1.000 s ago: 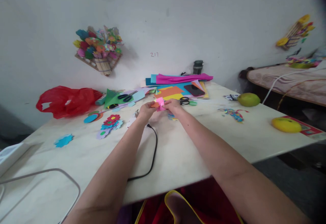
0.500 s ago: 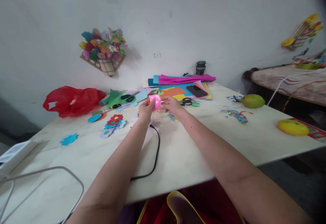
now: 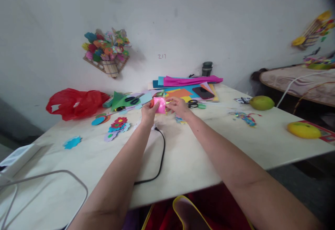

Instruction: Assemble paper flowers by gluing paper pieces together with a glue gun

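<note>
Over the far middle of the table, a shiny pink square piece (image 3: 160,105) is held up between both hands. My left hand (image 3: 149,112) grips its left side, thumb across its face. Something orange (image 3: 152,102) shows by those fingers. At the right side of the pink piece, my right hand (image 3: 178,107) is closed in a pinch, with a small pale yellowish tip (image 3: 168,102) at its fingers; what it holds is too small to name. Behind the hands lie sheets of coloured paper (image 3: 179,93), and black scissors (image 3: 193,103) rest just right of my right hand.
Paper flowers (image 3: 119,122), a red plastic bag (image 3: 75,104) and more scissors (image 3: 133,99) are on the left. A phone (image 3: 203,93) lies on the papers. A black cable (image 3: 163,153) runs nearer me. Yellow-green fruit (image 3: 261,102) and a yellow one (image 3: 303,130) sit on the right.
My right hand has shifted slightly right, and its fingers sit a little further from the pink piece. The pink piece shows more squarely to the camera. The left hand keeps its grip.
</note>
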The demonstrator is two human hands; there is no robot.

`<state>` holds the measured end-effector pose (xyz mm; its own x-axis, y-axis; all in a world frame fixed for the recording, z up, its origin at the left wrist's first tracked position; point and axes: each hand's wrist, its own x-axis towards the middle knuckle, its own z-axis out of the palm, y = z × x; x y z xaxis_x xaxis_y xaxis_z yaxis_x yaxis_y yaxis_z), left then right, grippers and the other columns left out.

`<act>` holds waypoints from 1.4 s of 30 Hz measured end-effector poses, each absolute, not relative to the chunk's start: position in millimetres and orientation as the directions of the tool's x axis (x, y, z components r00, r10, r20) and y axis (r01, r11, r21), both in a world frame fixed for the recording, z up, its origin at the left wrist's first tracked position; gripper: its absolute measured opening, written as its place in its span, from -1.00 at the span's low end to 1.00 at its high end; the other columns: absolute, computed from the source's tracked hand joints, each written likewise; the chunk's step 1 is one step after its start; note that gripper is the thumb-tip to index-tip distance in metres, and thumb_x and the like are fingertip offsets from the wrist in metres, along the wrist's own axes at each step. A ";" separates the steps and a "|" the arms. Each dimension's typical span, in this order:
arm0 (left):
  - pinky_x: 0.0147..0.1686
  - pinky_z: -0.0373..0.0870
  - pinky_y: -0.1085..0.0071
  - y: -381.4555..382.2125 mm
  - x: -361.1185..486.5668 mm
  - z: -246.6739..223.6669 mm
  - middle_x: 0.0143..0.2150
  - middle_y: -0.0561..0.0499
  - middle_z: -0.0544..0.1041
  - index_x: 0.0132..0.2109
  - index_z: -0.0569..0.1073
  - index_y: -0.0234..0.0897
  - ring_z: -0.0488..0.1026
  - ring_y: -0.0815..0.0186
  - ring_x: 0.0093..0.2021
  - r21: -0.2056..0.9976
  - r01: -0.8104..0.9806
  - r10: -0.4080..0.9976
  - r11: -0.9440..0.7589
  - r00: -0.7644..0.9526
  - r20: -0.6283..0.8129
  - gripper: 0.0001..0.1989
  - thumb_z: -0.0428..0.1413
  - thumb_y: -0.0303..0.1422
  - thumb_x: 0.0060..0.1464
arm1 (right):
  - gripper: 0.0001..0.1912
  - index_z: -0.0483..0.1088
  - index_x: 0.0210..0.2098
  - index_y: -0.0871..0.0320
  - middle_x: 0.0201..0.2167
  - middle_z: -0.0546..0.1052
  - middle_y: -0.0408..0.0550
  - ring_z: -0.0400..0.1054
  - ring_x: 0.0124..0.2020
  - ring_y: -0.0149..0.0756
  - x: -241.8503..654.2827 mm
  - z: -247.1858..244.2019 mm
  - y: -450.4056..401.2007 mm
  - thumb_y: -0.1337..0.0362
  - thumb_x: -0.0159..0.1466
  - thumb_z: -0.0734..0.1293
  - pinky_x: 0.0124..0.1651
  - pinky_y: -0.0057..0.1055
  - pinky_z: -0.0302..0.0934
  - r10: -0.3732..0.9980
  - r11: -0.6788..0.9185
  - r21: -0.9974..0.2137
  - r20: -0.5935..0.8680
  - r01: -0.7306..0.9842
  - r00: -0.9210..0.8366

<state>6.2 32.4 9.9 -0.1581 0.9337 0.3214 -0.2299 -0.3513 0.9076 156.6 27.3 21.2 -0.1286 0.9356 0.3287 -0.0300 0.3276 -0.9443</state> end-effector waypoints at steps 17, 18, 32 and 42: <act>-0.50 0.26 0.49 31.3 5.6 10.8 -0.52 0.08 0.48 -0.39 0.51 -0.32 0.37 0.39 -0.53 0.924 -0.238 0.952 -0.301 -0.136 0.275 -0.67 0.35 -0.23 -0.34 | -0.86 0.39 -0.40 0.18 -0.58 0.48 -0.17 0.42 -0.55 -0.36 154.8 18.3 36.1 0.36 0.02 0.41 -0.44 -0.43 0.30 0.921 0.388 -0.918 0.384 0.076 -0.065; -0.50 0.27 0.48 30.4 6.7 11.7 -0.52 0.08 0.48 -0.39 0.51 -0.32 0.38 0.39 -0.53 0.918 -0.264 0.954 -0.296 -0.134 0.269 -0.67 0.36 -0.25 -0.36 | -0.85 0.38 -0.40 0.18 -0.58 0.48 -0.17 0.42 -0.55 -0.36 155.1 19.3 35.0 0.36 0.02 0.41 -0.44 -0.43 0.30 0.922 0.385 -0.920 0.380 0.075 -0.069; -0.37 0.35 0.53 25.1 5.0 24.6 -0.47 0.05 0.51 -0.41 0.51 -0.33 0.44 0.43 -0.42 0.823 -0.497 0.962 -0.274 -0.137 0.237 -0.75 0.37 -0.42 -0.34 | -0.86 0.37 -0.39 0.20 -0.46 0.56 -0.08 0.41 -0.53 -0.43 186.6 31.9 35.5 0.26 0.08 0.36 -0.58 -0.56 0.15 0.933 0.355 -0.928 0.360 -0.116 -0.027; -0.38 0.35 0.49 19.0 9.4 26.2 -0.48 0.05 0.50 -0.37 0.51 -0.34 0.45 0.41 -0.45 0.847 -0.475 0.971 -0.240 -0.096 0.221 -0.72 0.36 -0.39 -0.33 | -0.86 0.41 -0.37 0.19 -0.46 0.56 -0.08 0.35 -0.56 -0.47 178.7 38.1 27.2 0.25 0.10 0.34 -0.55 -0.55 0.18 0.916 0.382 -0.922 0.386 -0.057 -0.112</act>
